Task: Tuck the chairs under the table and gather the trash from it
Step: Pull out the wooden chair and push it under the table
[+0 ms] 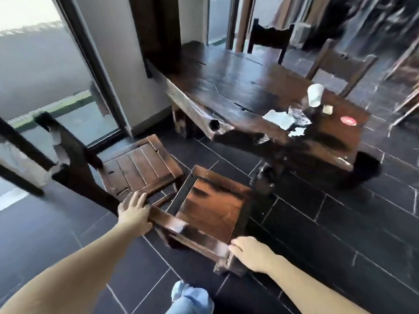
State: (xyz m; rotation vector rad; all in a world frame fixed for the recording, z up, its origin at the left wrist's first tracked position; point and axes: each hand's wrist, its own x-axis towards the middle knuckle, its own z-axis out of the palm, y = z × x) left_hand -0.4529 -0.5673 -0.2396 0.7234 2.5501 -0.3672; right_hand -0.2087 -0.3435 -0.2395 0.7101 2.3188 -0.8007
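A dark wooden chair (213,207) stands in front of me, its seat facing the dark wooden table (238,87). My left hand (136,211) grips the left end of its backrest and my right hand (251,252) grips the right end. A second chair (140,164) with a slatted seat stands just to its left, pulled out from the table. On the table's near right end lie a white paper cup (315,95) on its side, crumpled white napkins (281,120), clear plastic wrap (298,114), a small tan piece (327,109) and a red round lid (348,120).
Two more wooden chairs (269,39) (340,64) stand at the table's far side. A glass door (40,71) and a wall pillar (127,64) are on the left. The floor (317,223) is dark tile. My knee in jeans (190,298) shows at the bottom.
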